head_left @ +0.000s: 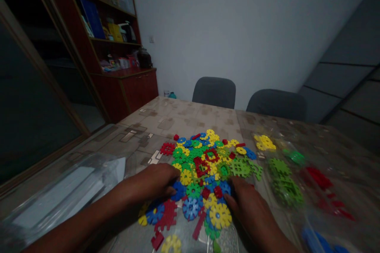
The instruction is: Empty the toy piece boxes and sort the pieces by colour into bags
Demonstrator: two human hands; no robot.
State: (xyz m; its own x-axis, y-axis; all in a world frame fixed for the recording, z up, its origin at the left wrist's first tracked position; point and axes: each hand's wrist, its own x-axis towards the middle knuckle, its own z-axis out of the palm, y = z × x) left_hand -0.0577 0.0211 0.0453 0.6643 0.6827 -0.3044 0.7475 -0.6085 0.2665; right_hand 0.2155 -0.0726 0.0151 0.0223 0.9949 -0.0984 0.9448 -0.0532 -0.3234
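A mixed pile of plastic interlocking toy pieces lies on the table in front of me. It holds notched discs, such as a yellow disc [220, 216] and a blue disc [192, 208], plus red gear-edged squares [202, 167] and light-green grid pieces [240, 167]. At the pile's left side rests my left hand [160, 180], thumb and fingers apart, beside a dark-blue disc [178, 191]. My right hand [244, 197] is at the right side, thumb apart from the fingers, next to another blue disc [225, 188]. Neither hand visibly lifts a piece; some fingertips are hidden.
Clear bags with yellow pieces [265, 142], green pieces [286, 189], red pieces [319, 178] and blue pieces [317, 241] lie at the right. A clear plastic bag with white sheets [59, 197] is at the left. Two grey chairs [214, 91] stand beyond the table [178, 116].
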